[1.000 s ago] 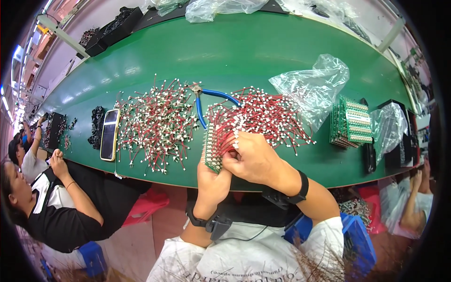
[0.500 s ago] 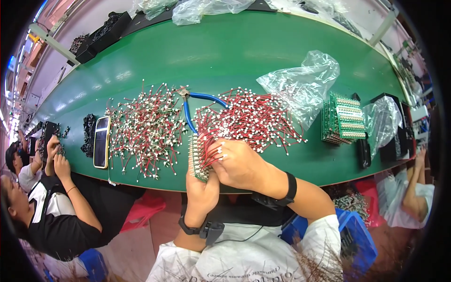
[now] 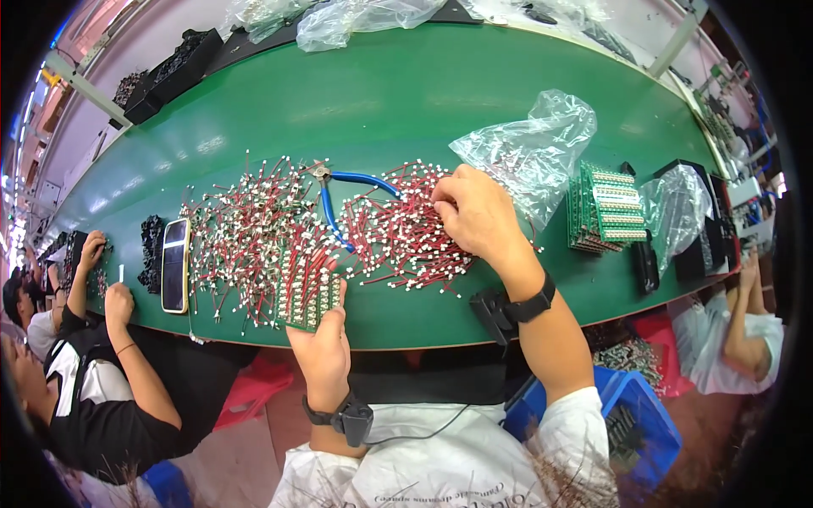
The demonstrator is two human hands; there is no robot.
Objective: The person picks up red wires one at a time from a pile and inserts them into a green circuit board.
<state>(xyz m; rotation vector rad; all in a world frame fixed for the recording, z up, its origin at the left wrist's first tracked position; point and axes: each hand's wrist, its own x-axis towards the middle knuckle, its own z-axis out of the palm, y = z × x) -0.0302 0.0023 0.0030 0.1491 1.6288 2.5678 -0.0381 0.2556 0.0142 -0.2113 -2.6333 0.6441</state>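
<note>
My left hand (image 3: 325,349) grips a green circuit board panel (image 3: 298,311) by its near right side, just above the table's front edge. Rows of small light parts cover the panel, and red wires stick up from its far part. My right hand (image 3: 481,216) is at the right-hand pile of red wires with white connectors (image 3: 412,241). Its fingers are curled and pressed together, and whatever is between them is hidden. Beyond the panel spreads a second pile of red wires with white connectors (image 3: 246,224). Between the piles lie pliers (image 3: 364,178) with blue handles.
A clear plastic bag (image 3: 542,140) touches the right pile. Farther right are stacked green panels (image 3: 616,207) and a black box (image 3: 707,245). Left of the piles lies a phone (image 3: 175,264) beside black parts (image 3: 151,254). A co-worker's hand (image 3: 118,302) is at far left.
My right hand has left the panel and moved right and away to the right wire pile. My left hand has shifted left and tilted the panel so its face shows.
</note>
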